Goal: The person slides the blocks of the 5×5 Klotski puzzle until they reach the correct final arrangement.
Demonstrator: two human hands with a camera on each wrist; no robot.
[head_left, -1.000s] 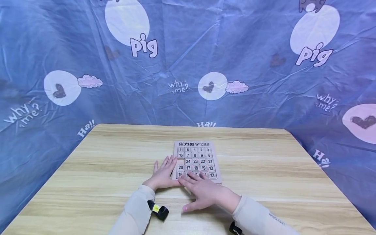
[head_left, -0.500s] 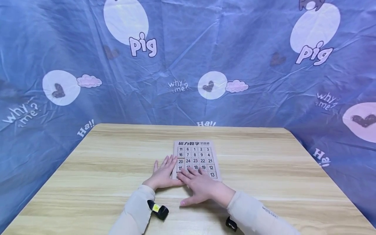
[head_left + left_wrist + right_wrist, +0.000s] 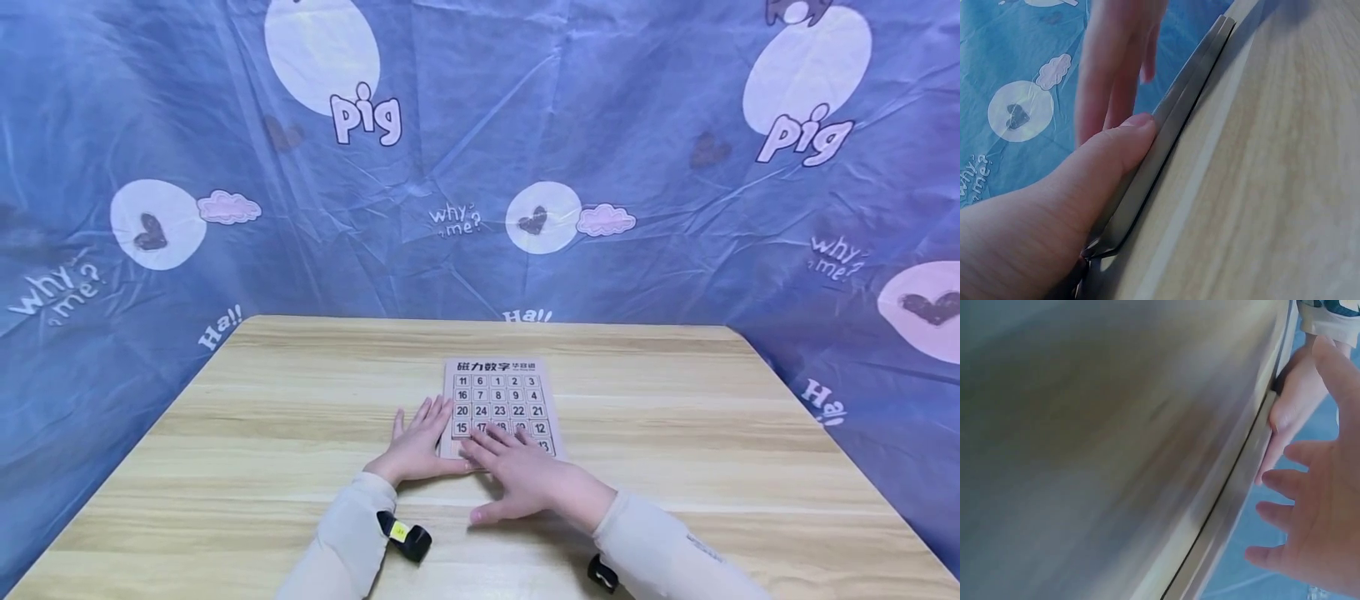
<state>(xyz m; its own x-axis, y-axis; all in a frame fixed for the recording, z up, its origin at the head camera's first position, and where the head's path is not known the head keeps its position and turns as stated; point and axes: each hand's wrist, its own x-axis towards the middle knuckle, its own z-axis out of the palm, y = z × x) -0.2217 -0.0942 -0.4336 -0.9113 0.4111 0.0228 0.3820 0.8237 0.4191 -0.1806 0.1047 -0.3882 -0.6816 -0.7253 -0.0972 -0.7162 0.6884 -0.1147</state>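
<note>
A pale sliding number puzzle (image 3: 551,400) lies flat on the table, its numbered tiles (image 3: 498,395) in rows under a printed heading. My left hand (image 3: 414,448) braces it, fingers straight along the left edge and thumb along the near edge; in the left wrist view the thumb (image 3: 1116,147) presses against the board's side (image 3: 1166,125). My right hand (image 3: 517,475) lies over the bottom rows, its spread fingertips on or just above the tiles, which it partly hides. A blank slot shows at the bottom left corner. The right wrist view has the right hand's fingers (image 3: 1279,515) extended, holding nothing.
The wooden table (image 3: 300,383) runs out on all sides of the puzzle. Behind it hangs a blue printed cloth (image 3: 420,275). Black wrist devices (image 3: 408,542) are strapped over the pale sleeves (image 3: 345,533).
Tiles 20 and 15 have slid up in the left column, so the blank slot moved from the third row to the bottom. My right hand shifted up, then slightly right; the left stayed.
</note>
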